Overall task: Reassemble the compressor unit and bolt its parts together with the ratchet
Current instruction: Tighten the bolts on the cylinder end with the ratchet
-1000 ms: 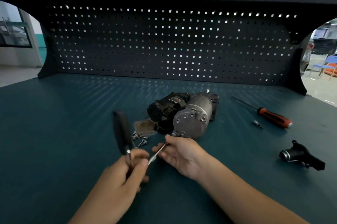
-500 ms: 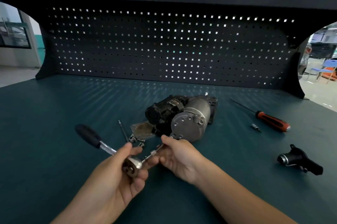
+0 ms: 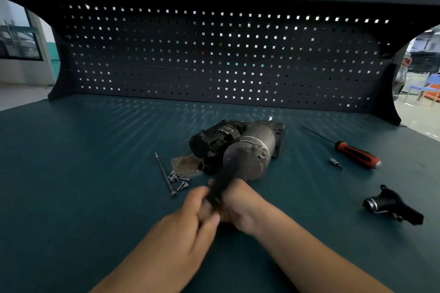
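Left grip point(image 3: 190, 216): near the desk's front middle, blurred; its fingers curl in round the lower end of the ratchet and press against the right grip.
Right grip point(image 3: 240, 204): just right of the left one and touching it; its fingers and thumb are curled round the ratchet's lower part, knuckles turned toward the compressor.
Ratchet point(image 3: 220, 183): only the dark handle shows, blurred. It stands nearly upright between the two grips, leaning a little to the right, and its top overlaps the compressor's round end cap in the view. The head is hidden by the fingers.
Compressor point(image 3: 252, 149): lying on its side at the desk's middle, just beyond the grips. The grey cylinder's end cap faces the camera, and a black block is joined on its left side.
Plate point(image 3: 185, 166): flat and rusty-looking, on the desk against the compressor's near left.
Screws point(image 3: 178, 180): a small loose heap at the plate's near edge, touching or almost touching it.
Long bolt point(image 3: 164, 173): thin, lying on the desk just left of the screws, running away from the camera.
Screwdriver point(image 3: 357, 157): orange and black handle, lying well right of the compressor with its shaft pointing to the far left.
Bit point(image 3: 335, 163): small, just near-left of the screwdriver's handle.
Black part point(image 3: 390, 207): with a shiny round end, on the desk's near right, well apart from the rest.
Desk point(image 3: 71, 173): dark teal top.
Pegboard point(image 3: 214, 54): dark back panel rising at the desk's far edge, light showing through its holes.
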